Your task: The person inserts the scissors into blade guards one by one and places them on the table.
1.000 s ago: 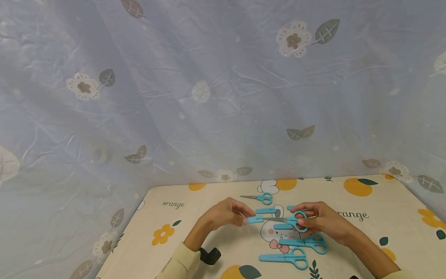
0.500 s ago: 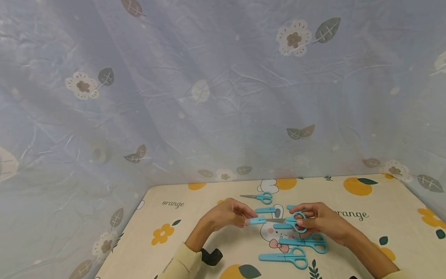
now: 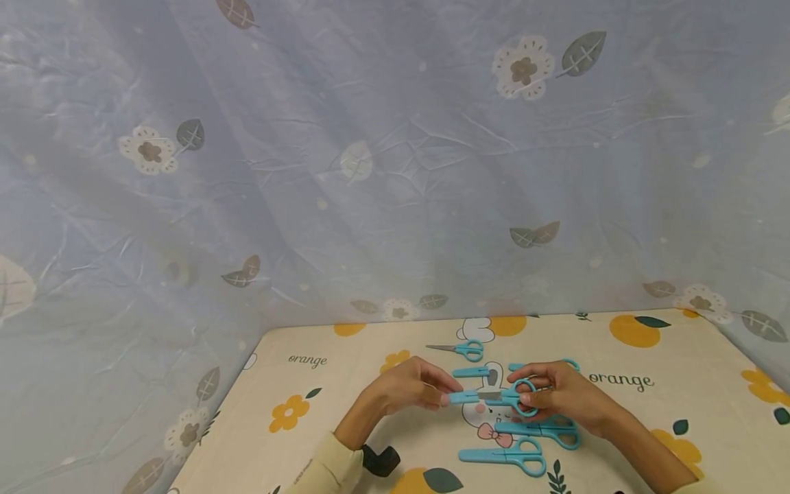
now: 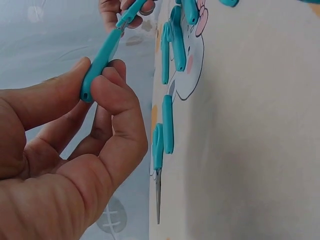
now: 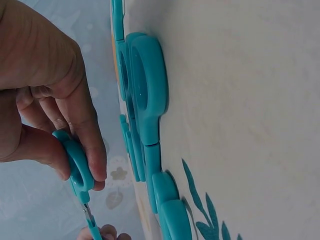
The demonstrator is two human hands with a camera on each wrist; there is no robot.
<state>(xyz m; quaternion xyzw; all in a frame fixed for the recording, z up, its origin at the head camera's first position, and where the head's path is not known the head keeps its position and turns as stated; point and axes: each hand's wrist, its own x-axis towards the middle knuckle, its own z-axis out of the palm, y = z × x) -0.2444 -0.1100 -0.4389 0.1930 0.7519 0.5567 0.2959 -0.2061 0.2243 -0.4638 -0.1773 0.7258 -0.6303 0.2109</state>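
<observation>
My left hand point(image 3: 412, 385) pinches a light-blue scissor sheath point(image 3: 463, 397) between thumb and fingers, near its closed tip. Opposite it, my right hand point(image 3: 568, 394) grips the blue handles of a small pair of scissors point(image 5: 80, 167). The blades point left and are partly inside the sheath; a short stretch of metal point(image 3: 491, 396) shows between sheath and handles. Both pieces are held above the table, as the left wrist view also shows with the sheath point(image 4: 101, 60) slanting up. Fingers cover part of the handle loops.
Bare scissors point(image 3: 465, 350) lie at the back, with a loose sheath point(image 3: 471, 372) in front of them. Sheathed scissors point(image 3: 515, 367) sit partly behind my right hand. Two larger sheathed pairs, one farther point(image 3: 515, 428) and one nearer point(image 3: 484, 455), lie in front on the patterned tablecloth point(image 3: 345, 446).
The sheath has moved right and slightly toward me, over more of the blades, so less metal shows. My right hand has shifted slightly left and nearer with the scissors.
</observation>
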